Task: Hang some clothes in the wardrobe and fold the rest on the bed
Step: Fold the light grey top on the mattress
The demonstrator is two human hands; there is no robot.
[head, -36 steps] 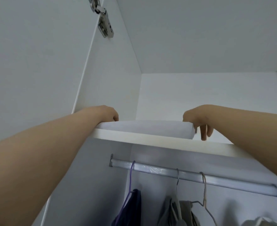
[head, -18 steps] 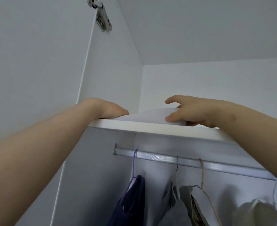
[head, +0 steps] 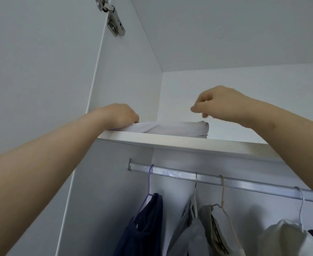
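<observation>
Folded pale-white fabric bundle (head: 179,129) lies on the white top shelf board (head: 198,144) of the wardrobe, centre of frame. It sits toward the left side wall, just behind the shelf's front lip.

Left hand (head: 122,115), centre-left, holds the bundle's left end with its fingers curled down over it; the tips are hidden by fabric. My read is that it pins that end so the fold doesn't slide or open.

Right hand (head: 220,104), right of centre, hovers above the bundle's right end and clear of it. Its fingers are loosely bent, and nothing shows in them as far as the blur allows.

Below the shelf, a silver metal hanging rail (head: 235,182) crosses the lower half, part-wrapped in clear film.
- A thin purple wire hanger (head: 148,182) carries a navy garment (head: 144,224).
- A grey garment (head: 194,235) hangs next to the right.
- A white garment (head: 284,237) is at lower right.

A steel door hinge (head: 115,24) is at upper left.

The hanging part looks well along. This piece probably goes on the shelf because it stacks flat and leaves the rail free.

Risk: the view is from below, so how deep the bundle sits can't be seen. If it overhangs the lip it could slip off once let go.
</observation>
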